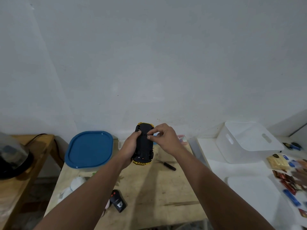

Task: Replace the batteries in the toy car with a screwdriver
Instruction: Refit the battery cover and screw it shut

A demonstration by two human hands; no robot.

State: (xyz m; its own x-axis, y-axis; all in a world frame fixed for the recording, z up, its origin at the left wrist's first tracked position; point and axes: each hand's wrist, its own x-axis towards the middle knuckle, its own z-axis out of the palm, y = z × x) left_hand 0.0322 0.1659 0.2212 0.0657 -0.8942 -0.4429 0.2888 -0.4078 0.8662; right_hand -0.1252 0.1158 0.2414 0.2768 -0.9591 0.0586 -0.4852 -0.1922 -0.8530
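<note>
Remote control (117, 203) on table (154, 188), left hand (128, 147) gripping toy car (144, 145) (underside up), right hand (163, 137) pinching its base.

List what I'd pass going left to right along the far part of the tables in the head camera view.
Dark domed appliance → blue-lidded container → toy car, underside up, held in the left hand with the right hand on it → white bin.
</note>
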